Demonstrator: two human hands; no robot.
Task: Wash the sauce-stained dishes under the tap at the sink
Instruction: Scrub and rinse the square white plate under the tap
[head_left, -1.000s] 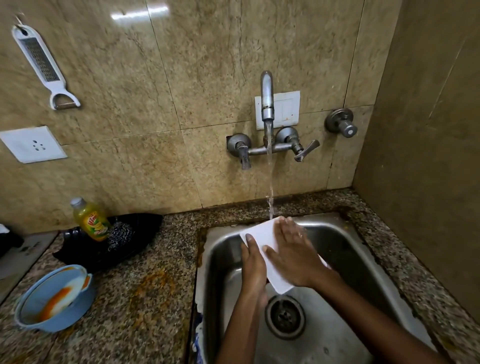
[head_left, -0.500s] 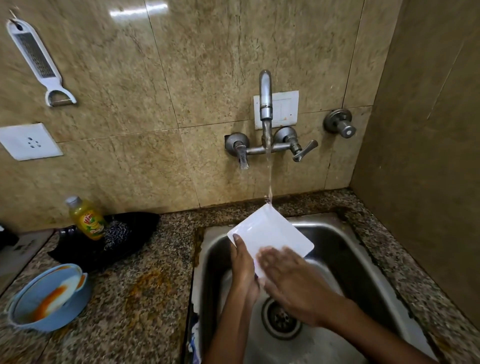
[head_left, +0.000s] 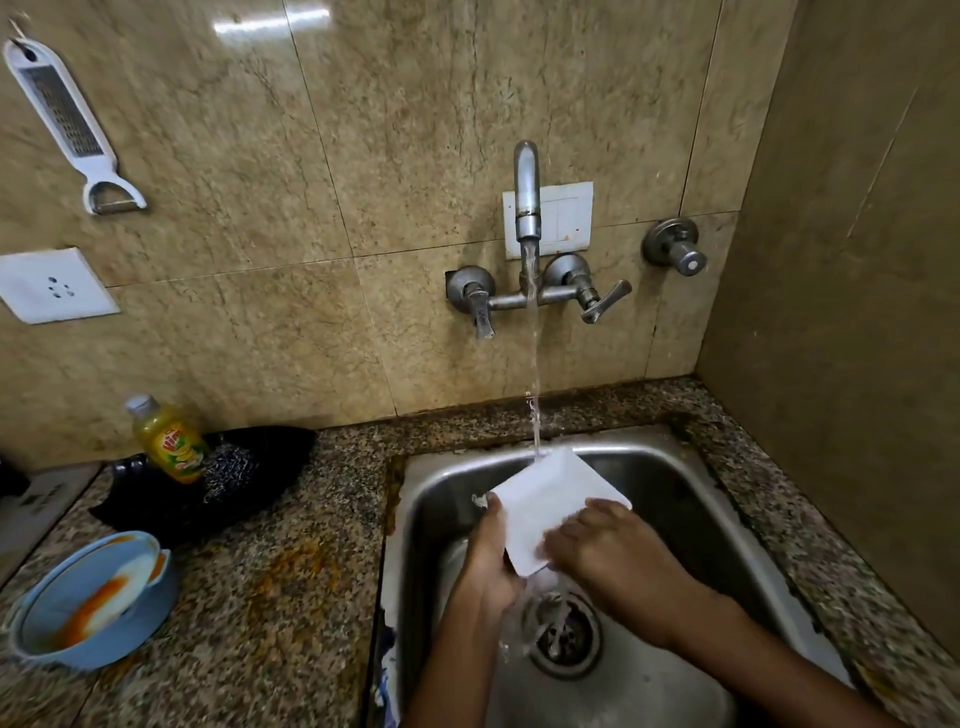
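Observation:
A white square plate (head_left: 545, 493) tilts over the steel sink (head_left: 675, 499), with its far corner under the water running from the wall tap (head_left: 526, 192). My left hand (head_left: 491, 561) grips the plate's left edge, thumb on its top face. My right hand (head_left: 608, 551) lies on the plate's lower right part, with the fingers spread across the surface. Water pours off the plate's near corner onto the drain (head_left: 563, 631). A blue bowl (head_left: 83, 603) smeared with orange sauce, holding a white dish, stands on the counter at the left.
A yellow dish-soap bottle (head_left: 169, 439) and a steel scrubber (head_left: 228, 470) sit in a black tray (head_left: 280, 447) left of the sink. An orange stain (head_left: 301, 566) marks the granite counter. A white grater (head_left: 72, 124) and a socket (head_left: 52, 286) are on the wall.
My right hand slid down the plate's face to its near edge and then back up onto its lower right part. The plate rose and tilted, and its far corner came under the stream.

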